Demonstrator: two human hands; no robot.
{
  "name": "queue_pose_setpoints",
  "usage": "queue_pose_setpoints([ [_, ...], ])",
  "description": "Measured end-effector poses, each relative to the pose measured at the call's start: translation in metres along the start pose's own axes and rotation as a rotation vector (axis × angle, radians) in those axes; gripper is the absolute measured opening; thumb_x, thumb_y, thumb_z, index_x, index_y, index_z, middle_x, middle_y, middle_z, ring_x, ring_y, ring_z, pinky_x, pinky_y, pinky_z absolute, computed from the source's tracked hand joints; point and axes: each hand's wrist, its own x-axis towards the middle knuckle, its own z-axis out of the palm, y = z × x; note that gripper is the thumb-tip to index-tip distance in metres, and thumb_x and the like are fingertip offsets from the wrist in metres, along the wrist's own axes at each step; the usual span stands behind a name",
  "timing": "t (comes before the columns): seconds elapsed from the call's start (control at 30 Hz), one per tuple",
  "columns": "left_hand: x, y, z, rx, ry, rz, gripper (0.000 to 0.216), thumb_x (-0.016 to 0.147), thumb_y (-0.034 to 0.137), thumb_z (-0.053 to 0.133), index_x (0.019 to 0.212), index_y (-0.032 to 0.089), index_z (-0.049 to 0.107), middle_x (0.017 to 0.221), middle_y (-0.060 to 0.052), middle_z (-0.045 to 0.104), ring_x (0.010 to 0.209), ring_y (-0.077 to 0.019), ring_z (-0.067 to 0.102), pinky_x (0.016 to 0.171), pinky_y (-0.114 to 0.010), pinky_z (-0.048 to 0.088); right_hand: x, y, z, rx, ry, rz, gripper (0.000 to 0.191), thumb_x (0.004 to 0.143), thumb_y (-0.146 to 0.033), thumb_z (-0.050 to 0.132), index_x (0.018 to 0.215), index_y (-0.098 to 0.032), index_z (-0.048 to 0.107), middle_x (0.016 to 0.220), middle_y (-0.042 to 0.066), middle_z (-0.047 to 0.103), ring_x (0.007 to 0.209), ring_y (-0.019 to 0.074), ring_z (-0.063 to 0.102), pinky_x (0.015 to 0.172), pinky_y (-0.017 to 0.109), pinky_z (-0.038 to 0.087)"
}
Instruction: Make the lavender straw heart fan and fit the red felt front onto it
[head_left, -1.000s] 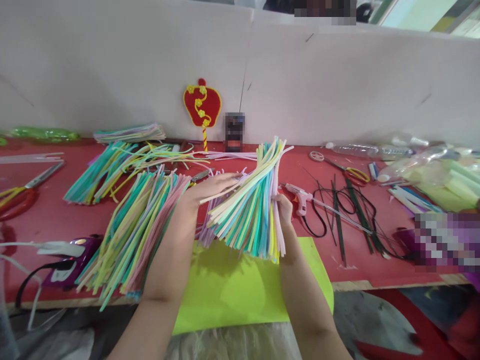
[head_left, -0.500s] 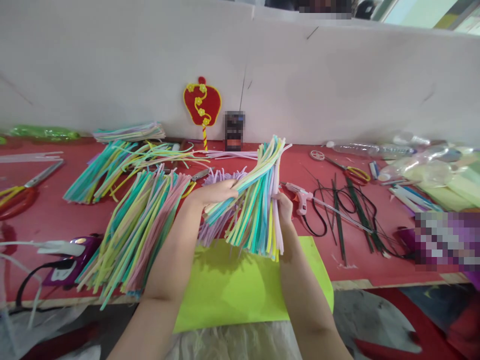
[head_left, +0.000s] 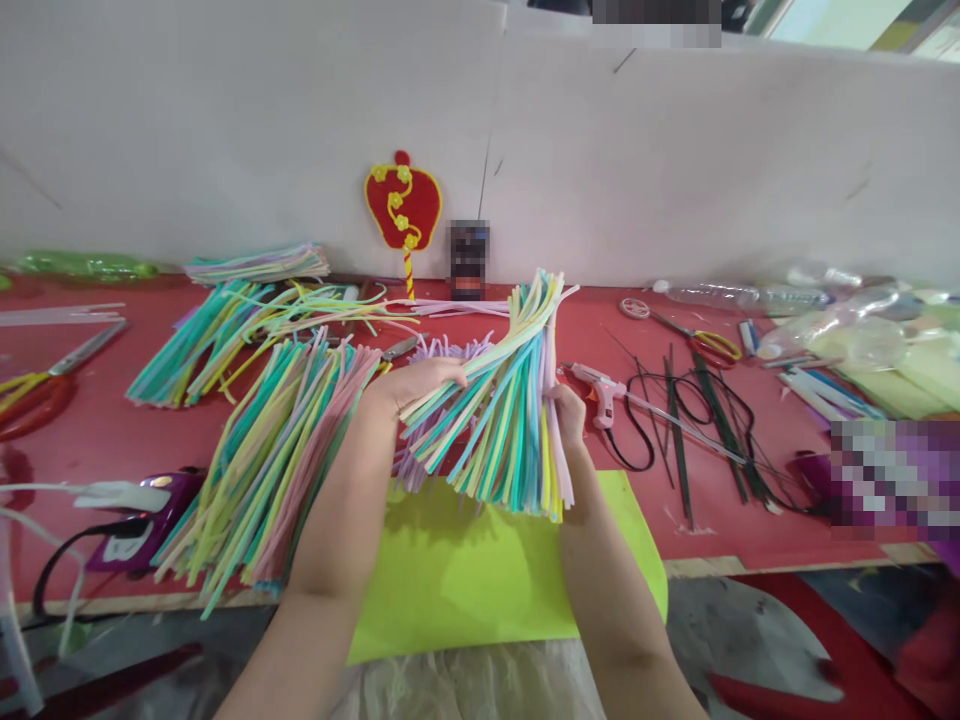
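Head view: mid-frame, we have a fanned bunch of pastel pipe cleaners (head_left: 514, 410) over the top edge of a lime-green sheet (head_left: 487, 585). Our right hand (head_left: 567, 412) grips the bunch's right side; our left hand (head_left: 429, 383) meets the leftmost strands, though we can't tell whether its fingers close on them. We'd do well to hold firmly on the right, spread stems gently without kinking them, and avoid snagging the lilac pipe cleaners (head_left: 448, 348) behind.
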Motion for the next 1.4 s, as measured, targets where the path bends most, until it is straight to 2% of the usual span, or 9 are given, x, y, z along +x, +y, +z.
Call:
queue_pose_setpoints([
  [0.3,-0.001,0.003,0.0,0.028,-0.023,0.011,0.029,0.067,0.03,0.049,0.089,0.021,0.065,0.088,0.004,0.064,0.088,-0.0172,0.057,0.077,-0.024,0.045,0.0,0.0,0.001,-0.036,0.061,-0.038,0.02,0.05,-0.026,0.049,0.068,-0.021,0.057,0.059,-0.002,0.058,0.052,0.0161,0.053,0.056,0.033,0.048],
  [0.47,0.003,-0.003,0.0,0.087,-0.013,0.018,0.028,0.072,0.033,0.047,0.09,0.02,0.063,0.091,0.003,0.065,0.087,-0.0173,0.059,0.076,-0.024,0.046,-0.001,-0.001,0.002,-0.024,0.025,-0.037,0.018,0.049,-0.027,0.049,0.066,-0.023,0.055,0.058,-0.001,0.058,0.055,0.0192,0.055,0.057,0.036,0.05],
  [0.6,0.003,-0.001,0.008,0.124,-0.028,0.112,0.039,0.082,0.044,0.043,0.107,0.019,0.06,0.112,-0.002,0.064,0.106,-0.0198,0.057,0.089,-0.027,0.045,-0.004,0.0,0.004,0.008,-0.029,-0.045,0.019,0.053,-0.026,0.052,0.072,-0.024,0.056,0.066,-0.001,0.063,0.062,0.0212,0.06,0.061,0.037,0.053],
  [0.7,0.003,0.005,0.019,0.147,-0.024,0.136,0.049,0.084,0.045,0.047,0.124,0.018,0.05,0.13,-0.006,0.057,0.119,-0.0213,0.052,0.097,-0.029,0.042,-0.007,0.003,0.008,-0.003,-0.076,-0.076,0.032,0.055,-0.024,0.056,0.087,-0.026,0.058,0.075,-0.003,0.066,0.069,0.0219,0.063,0.065,0.037,0.054],
  [0.83,0.006,0.008,0.032,0.215,0.019,0.224,0.055,0.087,0.049,0.044,0.134,0.02,0.04,0.142,-0.006,0.046,0.13,-0.0215,0.043,0.104,-0.03,0.036,-0.01,0.004,0.016,-0.033,-0.12,-0.123,0.041,0.059,-0.023,0.057,0.099,-0.027,0.056,0.085,-0.004,0.067,0.08,0.0227,0.064,0.072,0.038,0.054],
  [0.97,0.011,0.002,0.038,0.316,0.112,0.201,0.068,0.082,0.05,0.051,0.14,0.021,0.03,0.147,-0.008,0.039,0.132,-0.0238,0.04,0.106,-0.034,0.035,-0.012,0.004,0.02,-0.019,-0.148,-0.143,0.043,0.061,-0.022,0.061,0.103,-0.029,0.055,0.092,-0.004,0.067,0.085,0.0207,0.064,0.077,0.036,0.054],
  [1.1,0.014,0.0,0.043,0.39,0.139,0.129,0.077,0.078,0.045,0.057,0.142,0.019,0.023,0.144,-0.013,0.042,0.125,-0.0256,0.049,0.101,-0.035,0.039,-0.012,0.004,0.02,-0.021,-0.146,-0.152,0.044,0.06,-0.022,0.066,0.103,-0.029,0.055,0.094,-0.004,0.067,0.087,0.02,0.064,0.078,0.034,0.053],
  [1.23,0.015,-0.002,0.042,0.422,0.11,0.095,0.076,0.079,0.047,0.054,0.141,0.018,0.021,0.145,-0.014,0.04,0.127,-0.0258,0.047,0.102,-0.035,0.038,-0.011,0.005,0.019,-0.036,-0.152,-0.152,0.042,0.061,-0.023,0.065,0.101,-0.029,0.055,0.093,-0.004,0.067,0.087,0.0207,0.064,0.076,0.034,0.053],
  [1.4,0.015,-0.006,0.036,0.416,0.049,0.168,0.075,0.081,0.047,0.052,0.142,0.019,0.019,0.149,-0.012,0.034,0.133,-0.0234,0.04,0.106,-0.033,0.033,-0.011,0.005,0.019,-0.029,-0.166,-0.123,0.042,0.062,-0.025,0.063,0.103,-0.029,0.055,0.094,-0.003,0.067,0.086,0.0224,0.064,0.074,0.037,0.055],
])
